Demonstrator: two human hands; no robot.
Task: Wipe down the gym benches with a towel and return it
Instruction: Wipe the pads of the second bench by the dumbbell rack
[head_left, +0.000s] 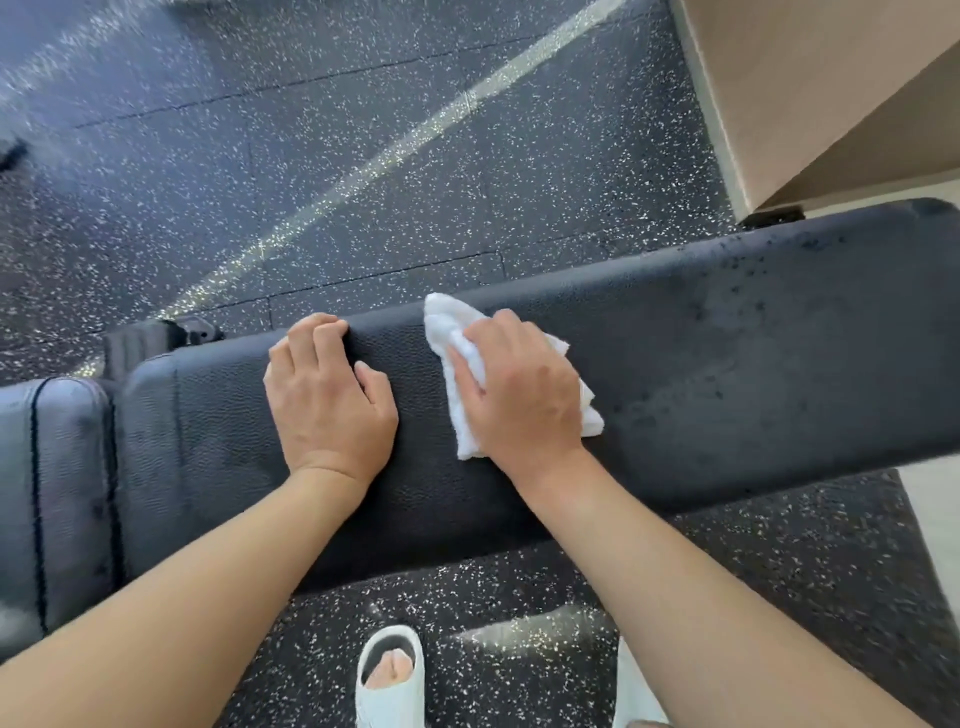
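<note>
Black padded bench (727, 374) runs across the view from 9 o'clock to 3 o'clock, its right end tilted up toward 2 o'clock. Surface is pebbled; dark spots & a dull patch show on the right part, toward 2 o'clock.

Right hand (524, 389) lies palm-down on the white towel (457, 353), just right of centre, fingers spread & pressed flat over the cloth, pinning it to the pad w/ no real grip around it. Towel is bunched; corners stick out at 11 o'clock past the fingertips, at 3 o'clock by the wrist side, and at 7 o'clock under the heel of the hand.

Left hand (327, 400) sits on the bare pad just left of the towel, not touching it. Fingers are curled over the far edge of the bench at 12 o'clock, thumb resting on top; it holds nothing else. The two hands are near each other but apart.

A second pad (52, 493), glossier w/ a stitched seam, butts up at 9 o'clock. Speckled rubber floor (363, 130) all round. White open-toe slipper (389, 675) at 6 o'clock. Beige wall (831, 78) at 1 o'clock.
</note>
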